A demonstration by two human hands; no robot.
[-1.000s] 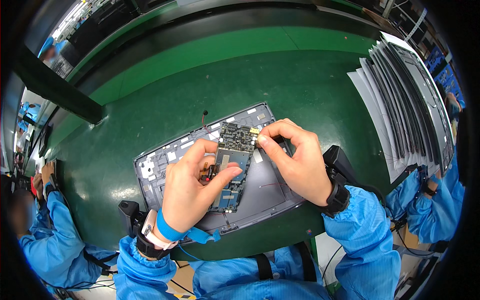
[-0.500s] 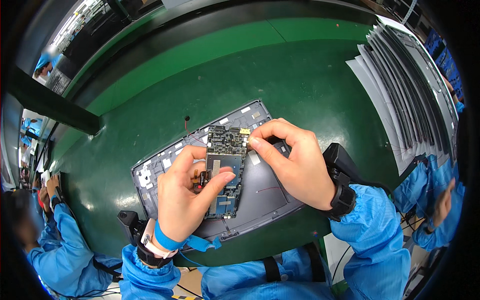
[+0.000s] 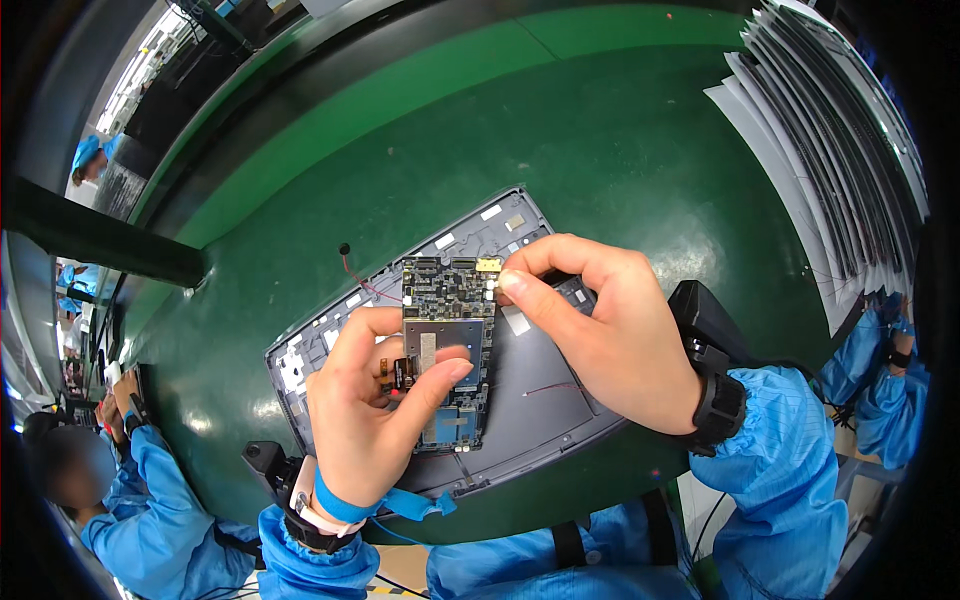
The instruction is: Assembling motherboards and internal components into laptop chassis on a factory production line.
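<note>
your left hand (image 3: 360, 420) grips the circuit board (image 3: 442, 298); your right hand (image 3: 632, 345) is pinched closed at its edge, contents unclear.

Long circuit board (image 3: 445, 335), blue-grey middle, yellow connector (image 3: 488, 265) at far right corner; component side up, long axis pointing away, held over grey panel (image 3: 528, 370).

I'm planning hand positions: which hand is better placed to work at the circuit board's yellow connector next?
Likely the right hand: it is at the edge of the circuit board, close beside the yellow connector, while the left hand grips the board lower down.
</note>
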